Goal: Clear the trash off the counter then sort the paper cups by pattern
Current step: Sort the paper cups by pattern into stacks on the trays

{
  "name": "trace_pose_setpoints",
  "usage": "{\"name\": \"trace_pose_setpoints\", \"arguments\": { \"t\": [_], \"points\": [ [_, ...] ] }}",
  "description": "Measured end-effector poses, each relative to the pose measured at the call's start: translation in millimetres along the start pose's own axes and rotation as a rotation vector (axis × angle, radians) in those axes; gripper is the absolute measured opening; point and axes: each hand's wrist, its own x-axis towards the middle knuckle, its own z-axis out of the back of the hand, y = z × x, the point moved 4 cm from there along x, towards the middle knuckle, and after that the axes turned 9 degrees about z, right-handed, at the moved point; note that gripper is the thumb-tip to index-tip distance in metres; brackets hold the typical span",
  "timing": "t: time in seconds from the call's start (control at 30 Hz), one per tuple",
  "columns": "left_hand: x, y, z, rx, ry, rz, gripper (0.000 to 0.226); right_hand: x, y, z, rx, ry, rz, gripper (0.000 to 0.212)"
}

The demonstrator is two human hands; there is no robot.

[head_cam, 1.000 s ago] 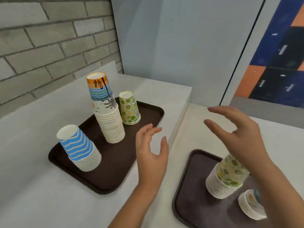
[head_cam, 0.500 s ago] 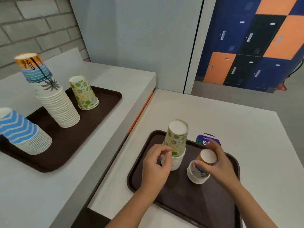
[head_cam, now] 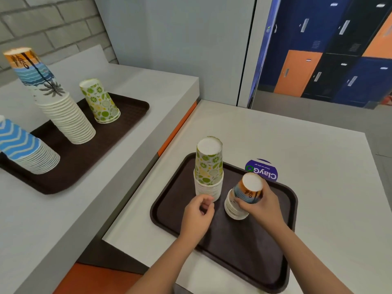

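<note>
On the near brown tray (head_cam: 244, 251) stand two upside-down stacks: a lime-pattern stack (head_cam: 209, 168) and a shorter palm-sunset stack (head_cam: 235, 206). My right hand (head_cam: 262, 203) grips the top palm-sunset cup (head_cam: 250, 188), tilted and partly lifted off its stack. My left hand (head_cam: 197, 215) hovers by the base of the lime stack with fingers curled and holds nothing. On the far tray (head_cam: 84, 158) at the left stand a tall palm-sunset stack (head_cam: 55, 102), a lime cup stack (head_cam: 99, 101) and a blue-wave stack (head_cam: 23, 147).
A round purple sticker (head_cam: 263, 169) lies on the lower white table behind the near tray. The left counter (head_cam: 148, 85) sits higher than the table, with an orange strip at the step. Brick wall at the back left, blue and orange lockers at the right.
The view swung right from the far tray to the near one. My right hand came down, took the top palm-sunset cup and tilted it up. My left hand dropped beside the lime stack.
</note>
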Motion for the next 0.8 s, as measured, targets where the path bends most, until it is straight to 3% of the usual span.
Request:
{"name": "trace_pose_setpoints", "arguments": {
  "t": [0.2, 0.3, 0.4, 0.47, 0.67, 0.8],
  "points": [
    [3, 6, -9, 0.051, -0.016, -0.014, 0.035, 3, 16, 16, 0.078, -0.029, 0.005, 0.074],
    [6, 8, -19, 0.142, 0.08, -0.007, 0.038, 5, 29, 29, 0.126, -0.11, 0.016, 0.069],
    [11, 5, -37, 0.227, 0.215, -0.013, 0.076, 7, 41, 45, 0.227, -0.181, 0.004, 0.057],
    [14, -4, -52, 0.208, 0.244, -0.048, 0.087, 10, 46, 53, 0.339, -0.231, -0.014, 0.052],
    [18, -20, -81, 0.242, 0.166, -0.089, 0.069, 15, 49, 61, 0.774, -0.325, -0.154, 0.045],
    [13, -15, -74, 0.24, 0.134, -0.066, 0.067, 18, 48, 60, 0.959, -0.346, -0.241, 0.027]
  ]
}}
